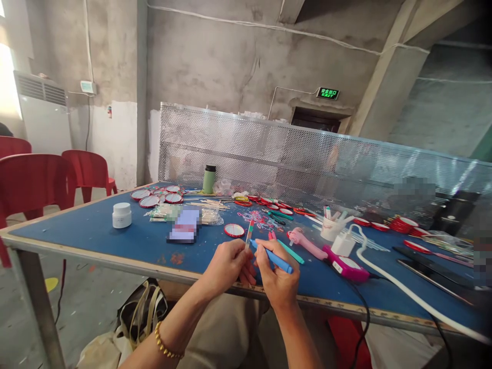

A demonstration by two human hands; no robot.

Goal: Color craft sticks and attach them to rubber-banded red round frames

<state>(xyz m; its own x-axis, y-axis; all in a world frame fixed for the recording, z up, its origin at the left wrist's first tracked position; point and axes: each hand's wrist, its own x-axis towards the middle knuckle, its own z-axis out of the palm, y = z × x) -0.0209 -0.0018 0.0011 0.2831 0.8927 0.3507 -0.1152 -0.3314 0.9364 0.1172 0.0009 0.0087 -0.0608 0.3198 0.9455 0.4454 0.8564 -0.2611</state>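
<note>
My left hand (229,265) is closed on a thin wooden stick (248,235) with painted red and green bands near its tip, held upright over the near edge of the blue table (96,233). My right hand (277,277) grips a blue marker pen (273,258), its tip against the stick. A round red-rimmed disc (234,230) lies just beyond my hands. A teal pen (291,252) lies beside the right hand.
White jar (122,214) at left, green flask (209,179) at back, several red-rimmed discs (154,197), loose sticks, pink tools (307,243), white cup of pens (331,225), white cable (403,289). Perforated metal screen (307,159) behind the table. Red chairs (34,184) at left. Bags on the floor.
</note>
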